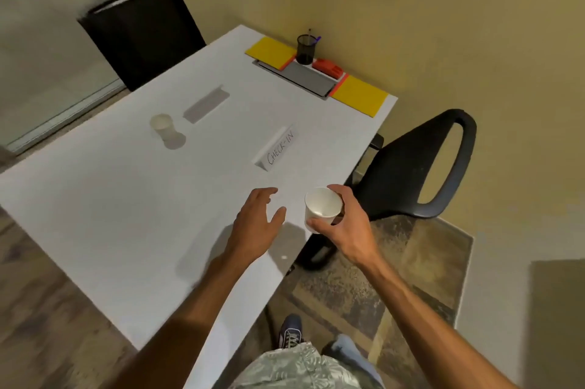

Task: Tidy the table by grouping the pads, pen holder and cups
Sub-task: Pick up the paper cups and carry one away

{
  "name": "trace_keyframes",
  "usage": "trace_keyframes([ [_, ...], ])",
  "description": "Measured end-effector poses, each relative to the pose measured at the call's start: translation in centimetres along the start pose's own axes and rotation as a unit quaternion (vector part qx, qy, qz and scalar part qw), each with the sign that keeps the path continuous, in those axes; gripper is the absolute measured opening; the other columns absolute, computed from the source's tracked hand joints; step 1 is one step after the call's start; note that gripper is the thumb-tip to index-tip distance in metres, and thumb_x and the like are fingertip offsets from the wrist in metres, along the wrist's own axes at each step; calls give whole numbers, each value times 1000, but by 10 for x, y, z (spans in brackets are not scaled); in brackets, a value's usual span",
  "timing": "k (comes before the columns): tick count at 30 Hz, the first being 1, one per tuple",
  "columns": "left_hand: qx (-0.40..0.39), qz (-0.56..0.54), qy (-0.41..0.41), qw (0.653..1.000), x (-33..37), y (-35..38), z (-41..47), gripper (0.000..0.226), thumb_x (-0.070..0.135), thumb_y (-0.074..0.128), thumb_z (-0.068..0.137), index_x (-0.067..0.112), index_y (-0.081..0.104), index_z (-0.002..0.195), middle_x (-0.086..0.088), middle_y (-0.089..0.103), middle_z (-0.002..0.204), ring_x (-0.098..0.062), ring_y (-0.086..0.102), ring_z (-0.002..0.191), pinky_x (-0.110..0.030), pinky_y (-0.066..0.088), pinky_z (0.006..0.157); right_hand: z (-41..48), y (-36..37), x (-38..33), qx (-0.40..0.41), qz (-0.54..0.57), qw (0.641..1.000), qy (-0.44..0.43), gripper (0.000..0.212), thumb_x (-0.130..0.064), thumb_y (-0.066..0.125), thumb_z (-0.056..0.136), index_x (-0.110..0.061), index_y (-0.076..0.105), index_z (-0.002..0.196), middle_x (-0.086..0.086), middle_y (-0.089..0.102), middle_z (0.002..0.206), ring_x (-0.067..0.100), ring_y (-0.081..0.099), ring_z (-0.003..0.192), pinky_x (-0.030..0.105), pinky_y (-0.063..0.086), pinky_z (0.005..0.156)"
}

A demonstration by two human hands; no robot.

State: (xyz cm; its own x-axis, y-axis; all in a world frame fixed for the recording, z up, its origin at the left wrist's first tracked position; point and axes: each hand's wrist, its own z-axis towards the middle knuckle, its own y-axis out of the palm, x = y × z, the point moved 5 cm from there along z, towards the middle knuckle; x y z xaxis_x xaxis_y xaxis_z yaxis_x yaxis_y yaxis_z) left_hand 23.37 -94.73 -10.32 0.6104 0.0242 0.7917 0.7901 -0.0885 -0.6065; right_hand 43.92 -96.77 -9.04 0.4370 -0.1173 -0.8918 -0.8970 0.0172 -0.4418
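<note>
A small room with yellow walls, seen from above the corner of a white table.

A white rectangular table top [104,214] is set with its far corner against the pale yellow painted wall [411,8]. A black high-backed chair [142,34] is placed at the far left side of the table, and a black plastic swivel chair with an open loop backrest [421,167] is drawn up to the right side. The floor [364,278] under the swivel chair is covered in mottled brown and tan, while wood-toned boards [47,309] are seen at lower left. A pale frame, perhaps of a glass door [57,116], is blurred at upper left. Soft shadows are cast on the table top.
</note>
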Motion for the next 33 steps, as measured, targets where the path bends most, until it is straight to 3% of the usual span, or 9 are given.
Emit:
trace_keyframes([
  [5, 43, 7, -63, 997, -46, -28, 31, 47, 37, 62, 93, 28, 47, 136, 6, 52, 134, -14, 57, 113, -27, 50, 89, 80, 52, -12, -98, -14, 995, -27, 72, -32, 84, 69, -33, 41, 127, -11, 55, 121, 7, 58, 104, 12, 46, 75],
  [9, 64, 9, -107, 992, -77, -40, 58, 63, 41, 66, 88, 31, 36, 143, 10, 47, 140, -11, 53, 122, -33, 51, 97, 146, 99, -12, -169, -61, 980, -80, 73, -21, 84, 71, -23, 41, 130, -4, 51, 124, 15, 55, 108, 9, 43, 74],
  [11, 79, 9, -129, 988, -90, -44, 70, 69, 43, 68, 86, 33, 32, 144, 9, 47, 142, -11, 52, 124, -34, 52, 97, 175, 123, -7, -200, -80, 970, -111, 73, -20, 85, 70, -21, 43, 130, -3, 50, 122, 18, 53, 111, 14, 43, 81],
  [13, 96, 9, -155, 983, -101, -45, 80, 71, 45, 69, 85, 33, 31, 143, 7, 48, 142, -13, 52, 124, -34, 52, 97, 202, 145, -1, -227, -113, 957, -138, 75, -31, 87, 67, -21, 46, 130, 0, 51, 122, 21, 52, 113, 28, 45, 88],
  [15, 105, 14, -179, 978, -109, -43, 88, 68, 47, 67, 85, 36, 30, 141, 7, 49, 139, -14, 52, 123, -34, 50, 98, 226, 164, 4, -228, -183, 938, -187, 78, -42, 86, 64, -22, 50, 130, 3, 56, 120, 24, 52, 109, 38, 42, 85],
  [18, 113, 15, -205, 972, -118, -36, 98, 67, 46, 67, 86, 30, 33, 142, 5, 49, 142, -15, 52, 126, -38, 48, 103, 255, 187, 15, -234, -279, 892, -268, 75, -49, 82, 65, -20, 55, 129, 5, 63, 115, 28, 56, 101, 37, 39, 75],
  [23, 130, 0, -224, 966, -119, -26, 109, 68, 40, 69, 87, 21, 37, 144, 0, 50, 142, -16, 55, 123, -31, 49, 99, 284, 210, 38, -267, -351, 843, -307, 76, -49, 78, 62, -23, 52, 128, -1, 62, 118, 25, 54, 104, 33, 31, 77],
  [26, 136, 17, -214, 967, -117, -23, 115, 66, 38, 68, 88, 15, 40, 143, -2, 49, 141, -17, 55, 121, -36, 50, 100, 289, 218, 45, -290, -378, 817, -325, 84, -46, 84, 61, -22, 48, 133, 0, 60, 126, 24, 53, 110, 38, 36, 83],
  [33, 135, 49, -257, 956, -121, -22, 122, 65, 44, 61, 91, 21, 35, 146, 3, 39, 149, -15, 50, 127, -39, 41, 108, 294, 227, 52, -319, -416, 774, -356, 90, -44, 78, 65, -18, 40, 142, 7, 55, 133, 28, 51, 113, 43, 38, 84],
])
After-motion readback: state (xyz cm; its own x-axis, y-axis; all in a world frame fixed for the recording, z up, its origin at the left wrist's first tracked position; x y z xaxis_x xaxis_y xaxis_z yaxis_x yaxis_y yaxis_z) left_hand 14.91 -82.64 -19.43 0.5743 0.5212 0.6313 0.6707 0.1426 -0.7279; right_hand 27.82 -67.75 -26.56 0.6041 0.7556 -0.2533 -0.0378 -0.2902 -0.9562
